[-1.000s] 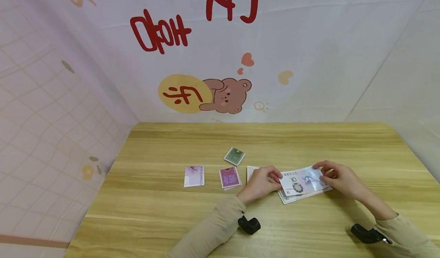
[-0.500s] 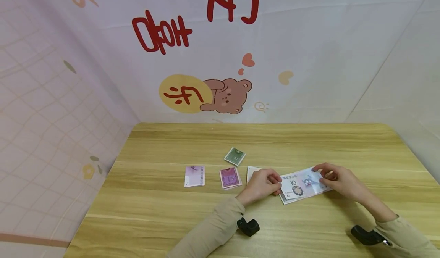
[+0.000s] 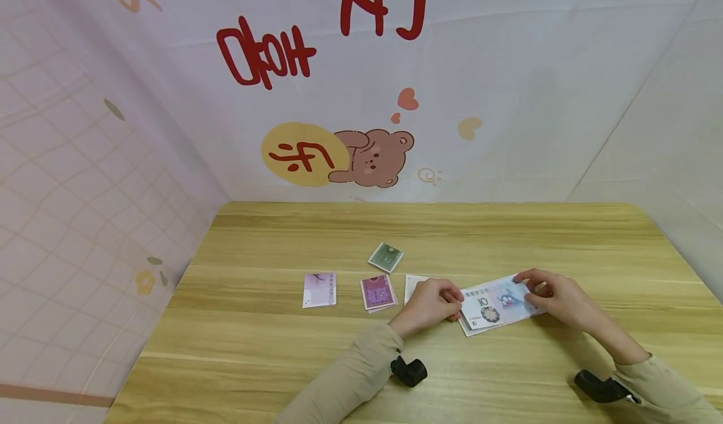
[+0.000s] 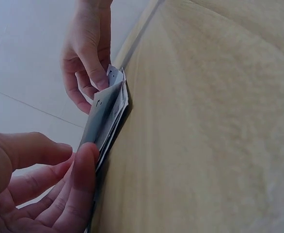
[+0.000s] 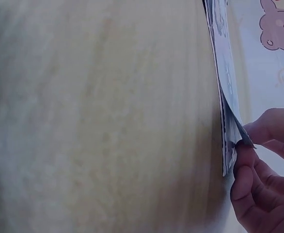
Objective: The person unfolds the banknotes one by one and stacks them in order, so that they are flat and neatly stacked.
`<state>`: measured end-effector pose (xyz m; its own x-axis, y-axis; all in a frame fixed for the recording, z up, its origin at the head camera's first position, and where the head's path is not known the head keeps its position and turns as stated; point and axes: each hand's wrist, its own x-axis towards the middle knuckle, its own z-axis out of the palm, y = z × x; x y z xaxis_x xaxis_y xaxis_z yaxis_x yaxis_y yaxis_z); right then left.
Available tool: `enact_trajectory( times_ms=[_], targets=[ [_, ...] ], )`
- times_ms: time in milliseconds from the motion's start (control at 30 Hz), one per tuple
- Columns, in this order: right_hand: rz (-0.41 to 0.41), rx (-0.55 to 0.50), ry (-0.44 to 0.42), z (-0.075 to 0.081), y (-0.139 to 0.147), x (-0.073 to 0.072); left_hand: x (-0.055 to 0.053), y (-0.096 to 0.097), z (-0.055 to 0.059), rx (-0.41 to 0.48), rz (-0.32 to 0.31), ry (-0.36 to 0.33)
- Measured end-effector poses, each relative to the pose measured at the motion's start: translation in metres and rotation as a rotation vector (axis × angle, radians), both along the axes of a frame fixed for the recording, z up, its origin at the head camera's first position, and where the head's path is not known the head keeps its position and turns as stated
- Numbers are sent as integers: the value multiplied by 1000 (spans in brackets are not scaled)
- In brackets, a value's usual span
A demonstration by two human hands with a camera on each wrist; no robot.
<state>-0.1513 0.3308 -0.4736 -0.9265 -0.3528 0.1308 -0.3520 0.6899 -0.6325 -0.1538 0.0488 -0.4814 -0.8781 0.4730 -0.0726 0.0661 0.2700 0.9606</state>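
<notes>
A pale blue-white banknote [image 3: 497,302] printed with 10 lies over a stack of similar notes [image 4: 115,119] on the table. My left hand [image 3: 429,302] pinches its left end between thumb and finger. At the other end my right hand [image 3: 556,295] pinches a corner; the right wrist view shows that corner bent up off the notes [image 5: 226,150] beneath, between thumb and index finger [image 5: 273,124]. Another white note [image 3: 413,282] is partly hidden behind my left hand.
Left of the hands lie a purple note [image 3: 378,292] marked 5 over another piece, a green note [image 3: 386,257] marked 2, and a pale lilac note [image 3: 319,290]. A white printed curtain [image 3: 508,85] stands along the wooden table's [image 3: 271,361] back edge.
The 10 banknote has come down and lined up with the notes under it, covering more of them. Both hands have stayed at its ends, with hardly any movement in the last half second.
</notes>
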Motion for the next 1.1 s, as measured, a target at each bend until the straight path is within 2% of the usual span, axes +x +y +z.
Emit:
enact_trajectory(
  times_ms=[300,567,767,1100],
  targets=[
    [-10,8,-5,1,0,0,0,0,2,-33,-3,15],
    [6,22,3,0,2,-1,-1,0,4,-108,14,57],
    [3,31,14,0,2,-2,-2,1,5,-142,17,49],
    [-8,55,11,0,3,-2,-2,0,8,-147,-7,13]
  ],
)
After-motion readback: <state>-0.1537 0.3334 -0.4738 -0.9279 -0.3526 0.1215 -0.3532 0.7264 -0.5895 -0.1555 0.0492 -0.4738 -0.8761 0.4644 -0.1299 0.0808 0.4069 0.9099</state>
